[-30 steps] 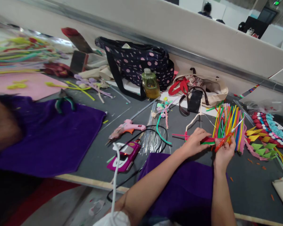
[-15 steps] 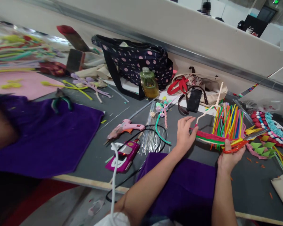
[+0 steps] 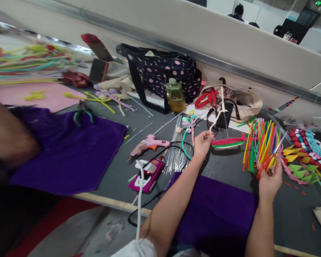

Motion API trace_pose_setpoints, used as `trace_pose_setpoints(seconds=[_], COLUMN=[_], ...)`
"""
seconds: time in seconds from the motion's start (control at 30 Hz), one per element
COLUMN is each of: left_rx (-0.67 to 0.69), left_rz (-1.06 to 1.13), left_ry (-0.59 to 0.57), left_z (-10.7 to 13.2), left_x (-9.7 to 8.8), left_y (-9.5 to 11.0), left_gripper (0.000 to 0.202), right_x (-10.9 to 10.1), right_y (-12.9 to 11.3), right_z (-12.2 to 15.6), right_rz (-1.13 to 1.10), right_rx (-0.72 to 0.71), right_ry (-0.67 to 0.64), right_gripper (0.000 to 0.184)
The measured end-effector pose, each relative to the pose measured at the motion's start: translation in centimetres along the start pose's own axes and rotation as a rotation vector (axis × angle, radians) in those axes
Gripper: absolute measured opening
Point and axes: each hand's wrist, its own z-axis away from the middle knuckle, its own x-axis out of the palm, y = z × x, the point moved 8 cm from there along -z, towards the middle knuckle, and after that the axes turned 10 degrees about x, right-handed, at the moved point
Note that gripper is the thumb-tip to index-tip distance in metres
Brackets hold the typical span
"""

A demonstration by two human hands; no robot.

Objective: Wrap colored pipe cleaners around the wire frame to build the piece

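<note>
My left hand [image 3: 203, 143] is closed on one end of a small boat-shaped piece [image 3: 228, 143] with pink, green and cream layers. A bent cream stem [image 3: 221, 113] rises from the piece, and a thin thread runs down from it. My right hand [image 3: 270, 177] grips scissors [image 3: 266, 166] with orange-red handles, their blades pointing up and to the right. Behind the scissors lies a bundle of coloured strips [image 3: 259, 141]. Between the bundle and the far tip of the boat-shaped piece stretches a thin pink strand.
A pink glue gun [image 3: 149, 143] rests beside a magenta car-shaped device [image 3: 148, 175]. Purple cloth [image 3: 214, 203] lies under my arms. A bottle [image 3: 176, 96], a dotted bag [image 3: 160, 67] and a beige bag [image 3: 247, 103] stand behind. Another person's arm [image 3: 13, 132] is at left.
My hands have moved apart. The boat-shaped piece has gone left with my left hand, away from the strips. The scissors have swung from lying sideways to pointing upward.
</note>
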Motion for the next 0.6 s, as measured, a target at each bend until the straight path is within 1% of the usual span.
trace_pose_setpoints(seconds=[0.1, 0.17, 0.23, 0.33, 0.47, 0.53, 0.6], left_rx=[0.028, 0.034, 0.03, 0.031, 0.019, 0.001, -0.023], left_rz=[0.107, 0.172, 0.225, 0.252, 0.215, 0.19, 0.177], left_ry=[0.151, 0.201, 0.214, 0.187, 0.108, 0.068, 0.034], left_z=[-0.5, -0.5, -0.4, -0.2, 0.2, 0.4, 0.5], left_x=[-1.5, -1.9, -1.9, -1.5, -0.6, -0.2, 0.2], left_y=[1.1, 1.7, 2.0, 2.4, 2.7, 2.7, 2.6], left_gripper=[0.027, 0.031, 0.035, 0.037, 0.034, 0.033, 0.032], right_x=[-0.3, 0.5, 2.0, 5.3, 9.7, 11.3, 12.2], right_y=[-0.2, -0.3, -0.7, -1.4, -1.6, -1.5, -1.4], right_z=[1.0, 2.1, 3.1, 4.4, 6.0, 6.8, 7.5], right_rz=[0.269, 0.463, 0.586, 0.67, 0.79, 0.84, 0.866], right_rx=[0.002, -0.014, -0.073, -0.237, -0.426, -0.476, -0.494], right_ry=[-0.049, -0.121, -0.215, -0.384, -0.581, -0.639, -0.666], right_gripper=[0.075, 0.07, 0.067, 0.059, 0.053, 0.053, 0.051])
